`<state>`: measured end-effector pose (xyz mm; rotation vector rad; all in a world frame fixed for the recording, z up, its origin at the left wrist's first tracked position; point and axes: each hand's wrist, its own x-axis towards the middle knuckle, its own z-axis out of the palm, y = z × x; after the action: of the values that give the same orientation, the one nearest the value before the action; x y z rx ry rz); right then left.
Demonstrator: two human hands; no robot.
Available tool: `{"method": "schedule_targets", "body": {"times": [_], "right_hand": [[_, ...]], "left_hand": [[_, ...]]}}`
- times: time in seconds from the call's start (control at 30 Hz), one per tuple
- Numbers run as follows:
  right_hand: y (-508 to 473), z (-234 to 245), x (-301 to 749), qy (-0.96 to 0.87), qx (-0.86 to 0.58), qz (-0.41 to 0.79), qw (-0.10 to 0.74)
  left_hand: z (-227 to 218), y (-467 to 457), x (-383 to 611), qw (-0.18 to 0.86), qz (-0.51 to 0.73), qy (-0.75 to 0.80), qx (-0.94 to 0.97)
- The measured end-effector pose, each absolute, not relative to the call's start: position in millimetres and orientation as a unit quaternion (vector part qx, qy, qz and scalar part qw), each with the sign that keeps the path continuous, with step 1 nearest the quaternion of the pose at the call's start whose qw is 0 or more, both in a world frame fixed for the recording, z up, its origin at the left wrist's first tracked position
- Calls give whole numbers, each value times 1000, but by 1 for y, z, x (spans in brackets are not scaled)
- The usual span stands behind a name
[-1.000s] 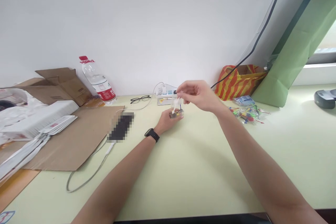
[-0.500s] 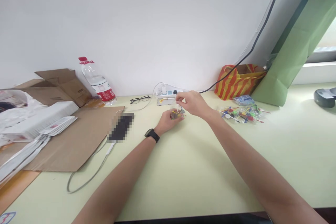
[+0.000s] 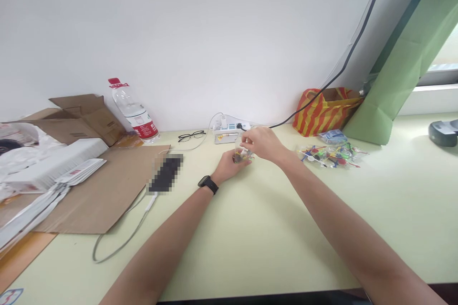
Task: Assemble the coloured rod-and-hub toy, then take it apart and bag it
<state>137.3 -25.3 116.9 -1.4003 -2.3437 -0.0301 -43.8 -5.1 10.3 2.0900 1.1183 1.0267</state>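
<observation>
My left hand (image 3: 229, 166), with a black watch (image 3: 208, 184) on its wrist, is closed around the lower part of a small clear plastic bag (image 3: 237, 144). Small coloured pieces (image 3: 243, 155) show through the bag: red, yellow and white ones. My right hand (image 3: 263, 142) comes in from the right, its thumb and fingers pinched at the bag's upper part. Its fingertips partly hide the bag's top. To the right lies a pile of clear packets (image 3: 334, 155) with bright plastic parts inside.
Behind my hands stand a power strip (image 3: 229, 126) and a flat grey case (image 3: 226, 138). Glasses (image 3: 192, 136), a blurred-out phone (image 3: 165, 174) with a cable, a cardboard sheet (image 3: 107, 186) and a bottle (image 3: 138, 114) are left. A striped bag (image 3: 315, 114) stands back right.
My right hand has moved slightly down at the bag's upper part. More of the bag's clear side shows now. My left hand has hardly moved.
</observation>
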Motion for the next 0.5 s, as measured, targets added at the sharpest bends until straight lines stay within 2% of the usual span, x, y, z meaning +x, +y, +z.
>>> {"method": "schedule_targets", "body": {"times": [0.23, 0.5], "right_hand": [[-35, 127, 144, -836, -490, 24, 244], [-25, 119, 159, -856, -429, 173, 231]], "left_hand": [[9, -3, -45, 314, 389, 423, 756], [11, -2, -49, 423, 385, 378, 728]]}}
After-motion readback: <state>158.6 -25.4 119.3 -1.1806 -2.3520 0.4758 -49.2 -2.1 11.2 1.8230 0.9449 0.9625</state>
